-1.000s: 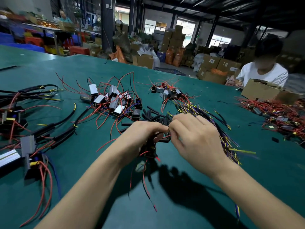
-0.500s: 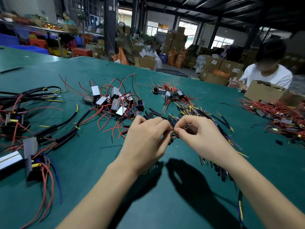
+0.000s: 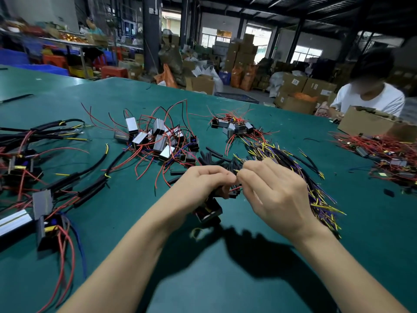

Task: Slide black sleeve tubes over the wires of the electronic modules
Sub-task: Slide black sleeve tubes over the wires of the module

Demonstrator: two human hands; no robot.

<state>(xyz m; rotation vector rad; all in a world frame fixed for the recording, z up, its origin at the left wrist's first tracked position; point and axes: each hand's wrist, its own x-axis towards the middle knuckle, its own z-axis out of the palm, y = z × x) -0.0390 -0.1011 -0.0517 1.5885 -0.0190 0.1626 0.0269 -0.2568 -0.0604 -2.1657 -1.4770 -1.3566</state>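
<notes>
Because the green table [image 3: 225,279] is crowded with look-alike heaps, the biggest risk is a tangle: the module [image 3: 208,212] dangling under the hands has loose wires that could snag the bundle of yellow and purple wires [image 3: 316,188] just to the right, or a dropped part could vanish among the pile of silver and black modules [image 3: 158,141] further back. The spare black sleeves [image 3: 216,158] lie just beyond the knuckles, near at hand. A smaller risk is a stray strand: if the red wire [image 3: 234,189] is not gathered squarely, it may buckle at the sleeve's mouth instead of feeding through. The left hand [image 3: 203,184] is curled closed around the short black sleeve [image 3: 232,195] and the module's lead, held above the table. The right hand [image 3: 275,190] has thumb and forefinger pinched together at the wire end, touching the left fingertips, its other fingers loosely bent; exactly how much wire it holds is hidden.
</notes>
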